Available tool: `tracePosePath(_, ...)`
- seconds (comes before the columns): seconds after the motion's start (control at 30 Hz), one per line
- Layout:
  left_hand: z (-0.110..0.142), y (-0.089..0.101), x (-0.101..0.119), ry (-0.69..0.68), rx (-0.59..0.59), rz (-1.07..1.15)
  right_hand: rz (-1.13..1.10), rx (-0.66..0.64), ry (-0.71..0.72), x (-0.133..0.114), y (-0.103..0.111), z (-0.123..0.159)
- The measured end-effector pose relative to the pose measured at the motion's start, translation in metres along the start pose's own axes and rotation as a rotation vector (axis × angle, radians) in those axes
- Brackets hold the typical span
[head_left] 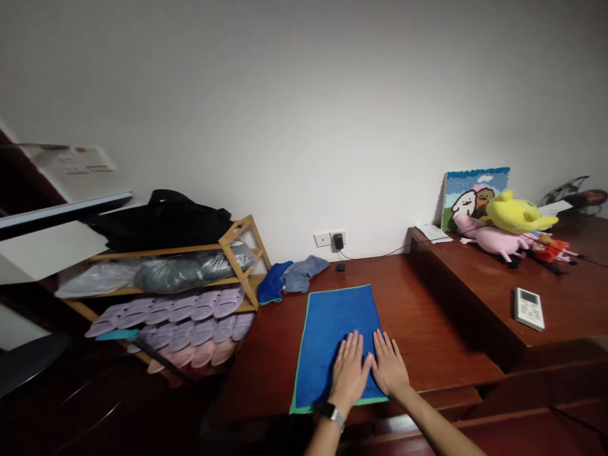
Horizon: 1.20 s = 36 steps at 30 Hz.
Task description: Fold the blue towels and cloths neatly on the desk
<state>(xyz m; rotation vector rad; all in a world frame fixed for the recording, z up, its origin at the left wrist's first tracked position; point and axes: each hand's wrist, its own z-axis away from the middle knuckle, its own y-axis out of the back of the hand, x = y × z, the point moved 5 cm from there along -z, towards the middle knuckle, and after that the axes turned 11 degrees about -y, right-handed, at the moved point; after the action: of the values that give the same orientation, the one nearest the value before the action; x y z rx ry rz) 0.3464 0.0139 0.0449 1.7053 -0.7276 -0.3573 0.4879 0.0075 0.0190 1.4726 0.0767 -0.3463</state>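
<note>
Cloth point(317, 332) of blue colour, with green edging, lies spread flat on the reddish-brown wooden table point(418, 310), in the lower middle of the frame. From where I stand, I see both hands of the person laid palm down at its lower right part. The left hand point(350, 370) rests on the blue fabric, its fingers straight and rather close together; a dark and silvery wristband point(333, 415) is on this arm. The right hand point(390, 365) lies across the right edge of the cloth, its fingers extended and slightly apart. The thumbs come very near each other; whether they touch, I cannot tell. Behind, a crumpled blue cloth point(272, 284) lies beside a crumpled grey-blue cloth point(305, 275). At the left of the frame, a wooden rack point(237, 273) carries purple clogs point(183, 307). At the right, on a raised surface, lies a yellow plush toy point(515, 213).
</note>
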Motion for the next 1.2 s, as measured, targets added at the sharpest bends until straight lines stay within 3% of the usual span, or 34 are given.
tracePosePath(0.07, -0.007, -0.010, 0.019, -0.010, -0.039, 0.036, 0.010, -0.002, 0.017, 0.000, -0.003, 0.000)
tracePosePath(0.1, -0.005, -0.013, 0.018, 0.025, -0.058, 0.036, 0.008, 0.002, 0.014, 0.001, -0.004, 0.000)
tracePosePath(0.2, 0.024, -0.013, -0.017, 0.196, -0.073, -0.026, -0.014, 0.034, -0.021, 0.002, -0.006, -0.002)
tracePosePath(0.37, 0.103, 0.007, -0.091, 0.416, -0.003, -0.168, -0.029, 0.055, -0.017, 0.003, -0.008, -0.002)
tracePosePath(0.5, 0.130, 0.014, -0.101, 0.439, 0.013, -0.201, -0.001, 0.049, -0.025, 0.000, -0.004, -0.002)
tracePosePath(0.77, 0.125, 0.007, -0.103, 0.418, 0.046, -0.222, -0.020, 0.079, -0.029, 0.005, -0.008, 0.021)
tracePosePath(0.9, 0.124, 0.015, -0.098, 0.414, 0.006, -0.213, 0.000, 0.097, 0.027, 0.012, -0.008, 0.048)
tracePosePath(1.03, 0.120, 0.029, -0.095, 0.413, -0.023, -0.205, -0.007, 0.114, 0.046, 0.014, -0.005, 0.054)
tracePosePath(1.1, 0.105, 0.036, -0.084, 0.346, 0.016, -0.208, -0.016, 0.115, 0.053, 0.014, -0.006, 0.053)
tracePosePath(1.2, 0.059, 0.032, -0.045, 0.163, 0.027, -0.136, -0.025, 0.124, 0.068, 0.015, -0.008, 0.051)
